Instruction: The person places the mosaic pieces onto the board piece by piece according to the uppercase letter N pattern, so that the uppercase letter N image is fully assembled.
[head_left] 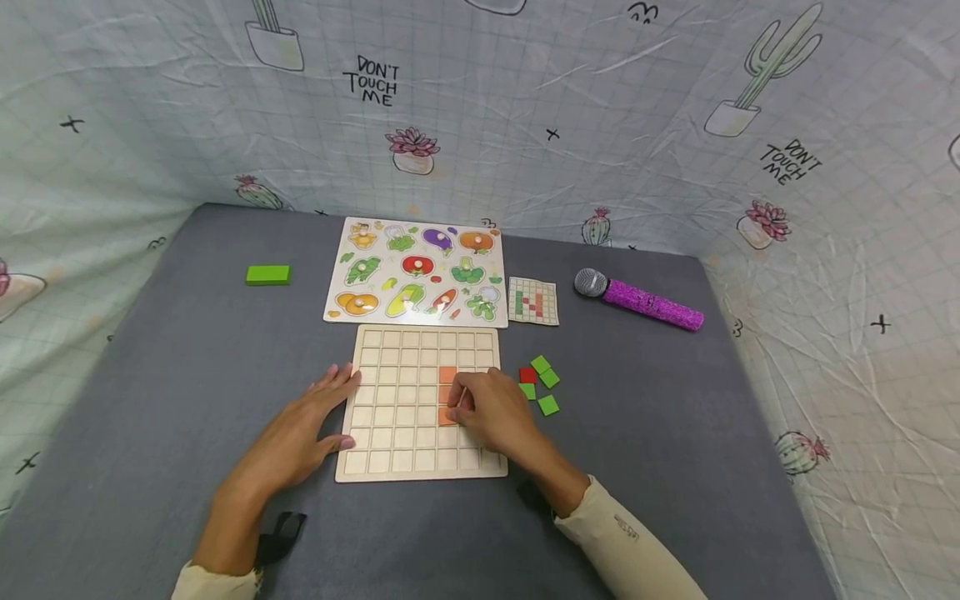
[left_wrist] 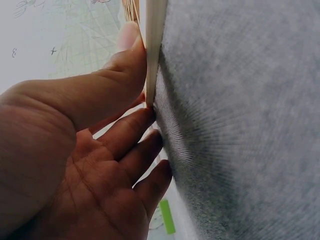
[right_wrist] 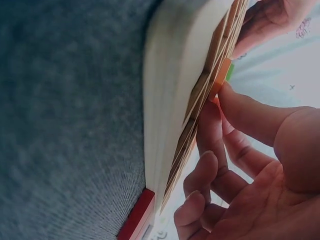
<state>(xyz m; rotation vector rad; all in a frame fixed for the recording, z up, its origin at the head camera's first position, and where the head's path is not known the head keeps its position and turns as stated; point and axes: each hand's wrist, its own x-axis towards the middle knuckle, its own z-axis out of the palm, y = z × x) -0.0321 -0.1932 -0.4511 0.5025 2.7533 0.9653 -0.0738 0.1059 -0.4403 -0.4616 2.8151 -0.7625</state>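
Observation:
A wooden grid board [head_left: 384, 415] lies on the grey table, with several orange tiles [head_left: 447, 374] in one column right of its middle. With straight fingers, my left hand [head_left: 300, 433] touches the board's left edge; its thumb rests by the rim in the left wrist view. My right hand [head_left: 491, 408] reaches over the right half of the board. Its thumb and fingertips pinch an orange square tile [right_wrist: 220, 79] at the grid, the other fingers loosely curled. To the right lie several green tiles [head_left: 548, 405] and a red tile [head_left: 527, 375].
Behind the board lies a vegetable peg puzzle [head_left: 387, 263], beside a small pattern card [head_left: 533, 301]. A purple glitter microphone [head_left: 651, 305] is at the back right, a green block [head_left: 267, 275] at the back left. Patterned cloth [head_left: 480, 108] hangs round the table.

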